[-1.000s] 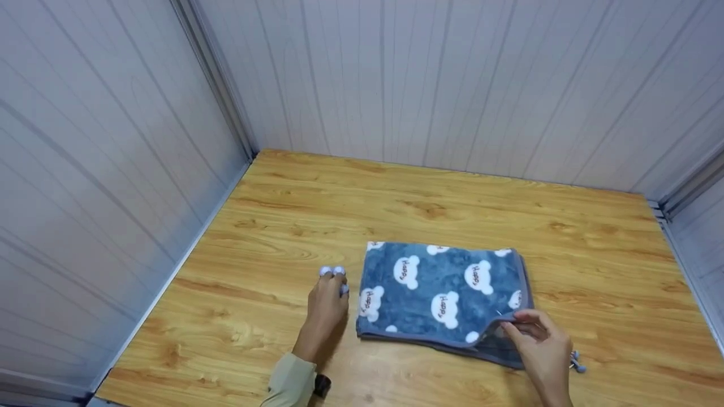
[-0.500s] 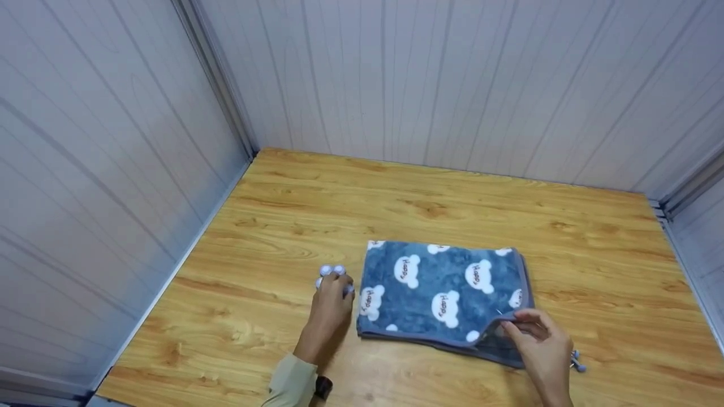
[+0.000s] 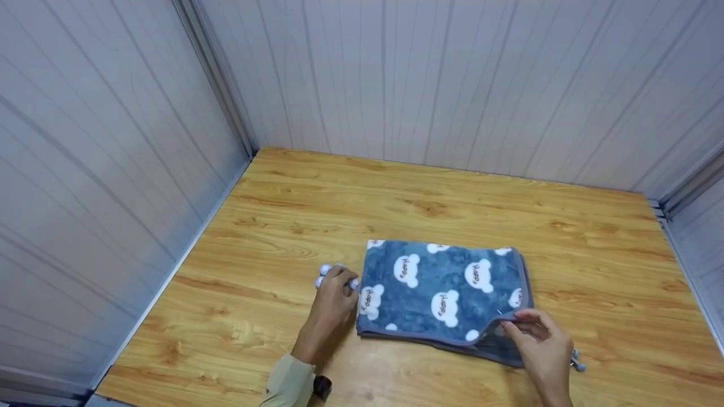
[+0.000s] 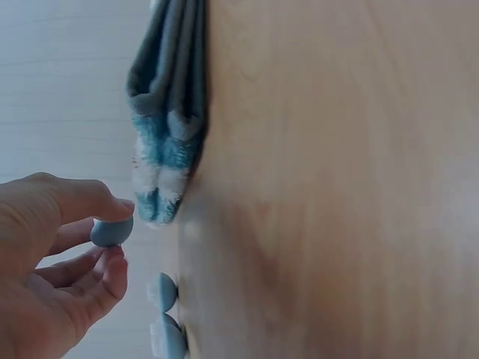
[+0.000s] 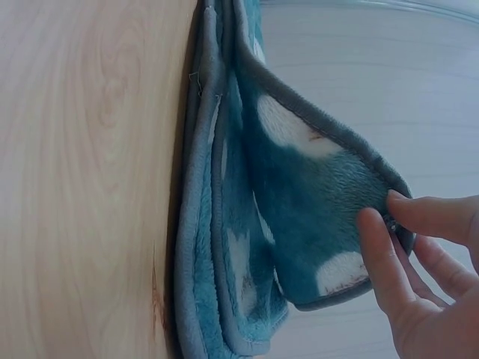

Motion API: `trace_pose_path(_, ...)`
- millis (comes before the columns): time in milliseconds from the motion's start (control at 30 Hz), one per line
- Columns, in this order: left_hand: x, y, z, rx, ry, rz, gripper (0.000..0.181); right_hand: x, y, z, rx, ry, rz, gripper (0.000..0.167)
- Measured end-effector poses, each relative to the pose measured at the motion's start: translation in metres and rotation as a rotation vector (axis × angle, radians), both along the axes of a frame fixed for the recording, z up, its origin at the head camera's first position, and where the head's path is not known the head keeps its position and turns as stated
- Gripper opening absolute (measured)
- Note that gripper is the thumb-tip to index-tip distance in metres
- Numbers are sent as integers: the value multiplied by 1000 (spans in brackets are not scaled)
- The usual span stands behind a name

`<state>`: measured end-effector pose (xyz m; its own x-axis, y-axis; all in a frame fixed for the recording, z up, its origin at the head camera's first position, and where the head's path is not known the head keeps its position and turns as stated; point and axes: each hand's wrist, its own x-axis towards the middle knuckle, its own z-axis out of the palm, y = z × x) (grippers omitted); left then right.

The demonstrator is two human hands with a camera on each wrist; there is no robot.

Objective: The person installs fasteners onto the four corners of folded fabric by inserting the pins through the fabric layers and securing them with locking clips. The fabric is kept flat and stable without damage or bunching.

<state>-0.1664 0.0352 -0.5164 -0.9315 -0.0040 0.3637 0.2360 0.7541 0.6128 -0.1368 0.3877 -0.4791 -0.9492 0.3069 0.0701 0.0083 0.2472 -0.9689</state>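
Note:
A folded blue fleece blanket (image 3: 424,288) with white bear heads lies on the table. My left hand (image 3: 334,299) is at its left edge, pinching a small rounded blue cap (image 4: 111,232) between thumb and fingertips, above the table. Several like caps (image 4: 168,292) stand beside that hand; in the left wrist view they show clear bases. My right hand (image 3: 540,350) pinches the blanket's near right corner, lifting the top layer off the layers below. A thin pointed bit (image 3: 499,312) shows on the fleece near those fingertips; the right wrist view hides most of it.
Small blue-headed pieces with shiny stems (image 3: 577,362) lie just right of my right hand, partly hidden by it. Pale panel walls (image 3: 424,85) enclose the wooden table (image 3: 271,226) at the back and sides.
My left hand has shifted slightly right toward the blanket, taking one cap away from the group, more of which now shows. The right hand and lifted corner have stayed put.

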Motion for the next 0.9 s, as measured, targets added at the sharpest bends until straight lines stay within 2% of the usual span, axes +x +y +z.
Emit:
trace_pose_path(167,2,4,6,64,-28,-28,22,0,-1,0,1,0,-3,25)
trace_pose_path(300,3,6,10,160,-51,-85,23,0,-1,0,-18,4,-3,24)
trace_pose_path(467,2,8,13,215,-82,-133,26,0,-1,0,-21,15,-7,23)
trace_pose_path(533,1,9,14,221,-55,-154,27,0,-1,0,-21,22,-6,24)
trace_pose_path(767,-5,14,13,186,116,-195,26,1,-1,-1,-44,58,13,22)
trace_pose_path(900,-6,18,16,179,122,-188,29,1,0,-1,-41,53,8,23)
